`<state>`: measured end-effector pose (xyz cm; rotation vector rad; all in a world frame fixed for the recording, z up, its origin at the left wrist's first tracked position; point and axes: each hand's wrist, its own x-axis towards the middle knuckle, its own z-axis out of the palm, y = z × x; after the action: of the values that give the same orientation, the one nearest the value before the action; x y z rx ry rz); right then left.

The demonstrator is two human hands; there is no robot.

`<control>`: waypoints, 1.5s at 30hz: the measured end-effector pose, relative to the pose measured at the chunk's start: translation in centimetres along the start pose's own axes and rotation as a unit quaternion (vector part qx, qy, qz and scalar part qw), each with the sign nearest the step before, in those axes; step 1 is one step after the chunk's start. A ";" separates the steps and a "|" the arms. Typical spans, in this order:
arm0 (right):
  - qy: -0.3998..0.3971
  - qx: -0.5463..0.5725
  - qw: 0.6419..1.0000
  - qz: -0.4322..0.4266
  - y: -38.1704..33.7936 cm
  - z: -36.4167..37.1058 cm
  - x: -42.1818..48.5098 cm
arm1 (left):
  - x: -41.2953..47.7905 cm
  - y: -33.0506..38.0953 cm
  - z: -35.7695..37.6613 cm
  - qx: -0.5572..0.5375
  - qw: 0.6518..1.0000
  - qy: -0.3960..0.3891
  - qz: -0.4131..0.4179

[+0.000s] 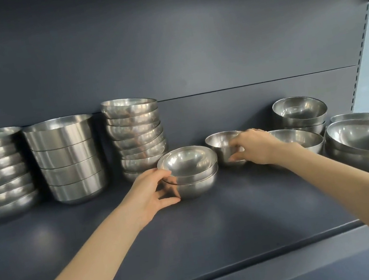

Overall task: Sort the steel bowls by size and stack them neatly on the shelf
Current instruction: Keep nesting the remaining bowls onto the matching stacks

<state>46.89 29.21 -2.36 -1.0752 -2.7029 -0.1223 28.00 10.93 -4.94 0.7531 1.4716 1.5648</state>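
Steadying the nested pair of round steel bowls point(191, 177) on the dark blue shelf point(216, 222), the left hand point(153, 191) clasps its wall with curled fingers. The right hand point(254, 147) grips the single steel bowl point(221, 144) just right of the pair. Lift, centre, lower squarely.

Silver steel bowls point(188, 171), dark blue-grey shelf point(216, 220)
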 end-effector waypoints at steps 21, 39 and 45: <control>0.084 0.011 0.996 0.021 3.5 -1.6 -3.1 | 3.5 -0.3 4.6 -0.088 0.994 0.058 -0.011; 0.126 0.028 0.978 0.162 10.7 -3.1 -13.4 | 5.1 -0.8 6.2 -0.086 0.995 0.054 -0.017; 0.120 0.012 0.969 0.217 11.1 -3.1 -14.8 | 5.3 -0.9 6.2 -0.086 0.995 0.043 -0.036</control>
<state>65.48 26.94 -3.04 -1.5070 -2.1960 -0.1341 31.07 18.51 -5.67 0.5329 1.3872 1.6616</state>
